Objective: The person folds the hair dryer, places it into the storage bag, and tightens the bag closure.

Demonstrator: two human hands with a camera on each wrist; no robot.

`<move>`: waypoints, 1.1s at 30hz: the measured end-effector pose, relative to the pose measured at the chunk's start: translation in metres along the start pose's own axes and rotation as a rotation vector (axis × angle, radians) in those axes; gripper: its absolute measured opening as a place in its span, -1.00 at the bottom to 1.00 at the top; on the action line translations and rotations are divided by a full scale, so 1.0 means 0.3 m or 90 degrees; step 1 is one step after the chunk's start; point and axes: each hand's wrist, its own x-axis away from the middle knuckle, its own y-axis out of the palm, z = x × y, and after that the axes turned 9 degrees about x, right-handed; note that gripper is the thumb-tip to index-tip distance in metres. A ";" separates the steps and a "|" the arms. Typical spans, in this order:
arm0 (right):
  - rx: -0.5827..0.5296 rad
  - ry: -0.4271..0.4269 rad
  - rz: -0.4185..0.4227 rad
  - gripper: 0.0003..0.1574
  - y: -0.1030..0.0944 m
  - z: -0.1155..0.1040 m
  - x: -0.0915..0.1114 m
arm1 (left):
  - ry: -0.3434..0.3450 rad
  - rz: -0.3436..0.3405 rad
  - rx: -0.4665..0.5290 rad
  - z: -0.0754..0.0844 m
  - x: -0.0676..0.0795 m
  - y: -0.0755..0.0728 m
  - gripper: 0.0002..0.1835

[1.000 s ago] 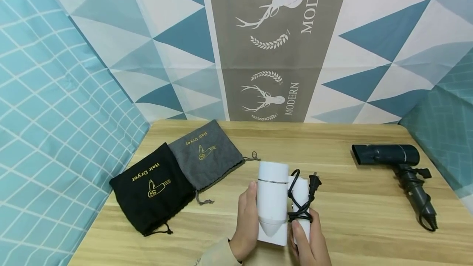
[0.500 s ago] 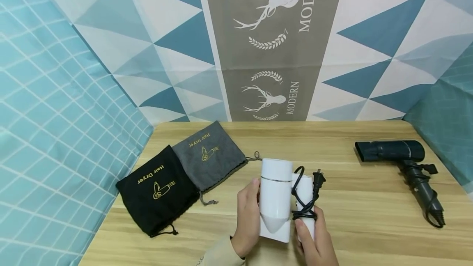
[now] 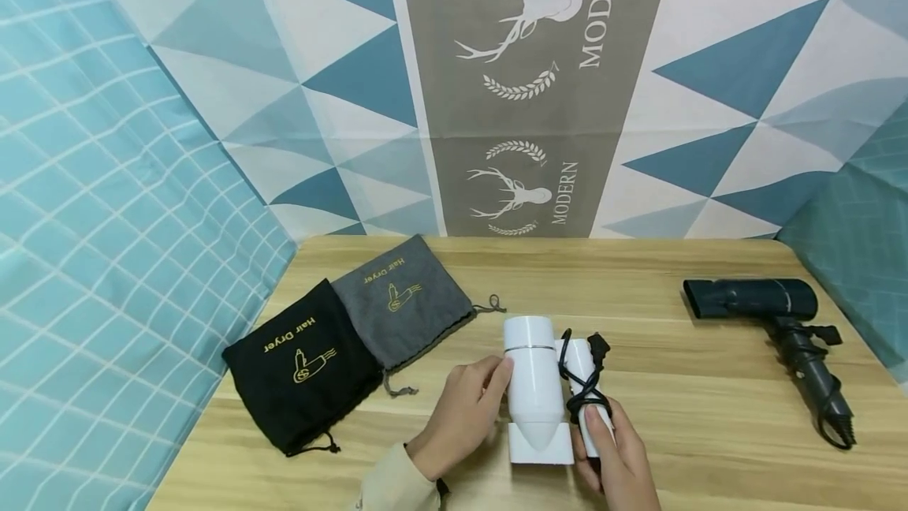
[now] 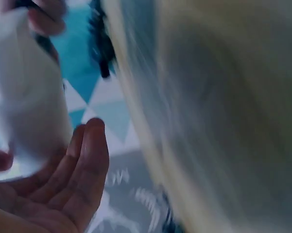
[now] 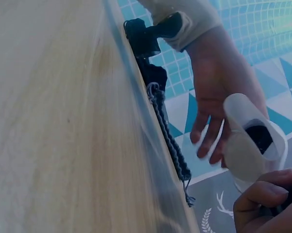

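A white hair dryer (image 3: 534, 393) with a wide flat nozzle (image 3: 541, 448) is held above the near part of the table. My right hand (image 3: 619, 452) grips its folded handle, which has a black cord (image 3: 585, 389) wound round it. On the barrel's left side, my left hand (image 3: 464, 408) touches it with the thumb. In the right wrist view, the left hand's fingers (image 5: 214, 138) hang fairly straight beside the nozzle opening, and its thumb is hidden. The left wrist view is blurred, with the white barrel (image 4: 31, 97) between thumb and fingers.
A black drawstring bag (image 3: 301, 369) printed "Hair Dryer" lies at the left, overlapping a grey one (image 3: 397, 298). At the right lies a black hair dryer (image 3: 752, 298) with its cord wrapped round the handle. The wooden table (image 3: 709, 408) meets a patterned cloth backdrop (image 3: 340, 85).
My left hand has shifted from lying along the barrel's side to touching it higher up, with the wrist farther left. The white dryer has turned slightly and its handle's lower end has swung right.
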 end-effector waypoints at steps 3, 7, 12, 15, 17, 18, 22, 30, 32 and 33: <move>0.012 0.017 0.001 -0.69 0.000 0.004 -0.006 | 0.040 0.014 -0.101 -0.017 0.004 -0.034 -0.69; 0.026 0.044 0.004 -0.68 -0.001 0.010 -0.014 | 0.048 0.040 -0.201 -0.044 0.012 -0.093 -0.86; 0.045 0.064 0.001 -0.62 -0.002 0.013 -0.018 | 0.066 0.108 -0.300 -0.090 0.019 -0.184 -0.86; 0.048 0.069 -0.004 -0.61 0.000 0.017 -0.018 | 0.070 0.151 -0.348 -0.133 0.022 -0.232 -0.84; 0.052 0.069 -0.007 -0.62 -0.001 0.021 -0.018 | 0.047 0.160 -0.376 -0.162 0.024 -0.255 -0.78; 0.055 0.069 -0.006 -0.63 -0.003 0.023 -0.018 | 0.026 0.156 -0.390 -0.176 0.025 -0.263 -0.74; 0.060 0.072 0.000 -0.64 -0.010 0.032 -0.021 | -0.052 0.110 -0.432 -0.214 0.028 -0.286 -0.59; 0.058 0.079 -0.017 -0.59 -0.009 0.047 -0.025 | -0.075 0.009 -0.366 -0.226 0.036 -0.292 -0.91; 0.059 0.081 -0.015 -0.60 -0.002 0.048 -0.023 | -0.066 -0.015 -0.344 -0.222 0.041 -0.287 -0.94; 0.061 0.081 -0.014 -0.60 0.001 0.048 -0.022 | -0.062 -0.024 -0.332 -0.218 0.043 -0.285 -0.94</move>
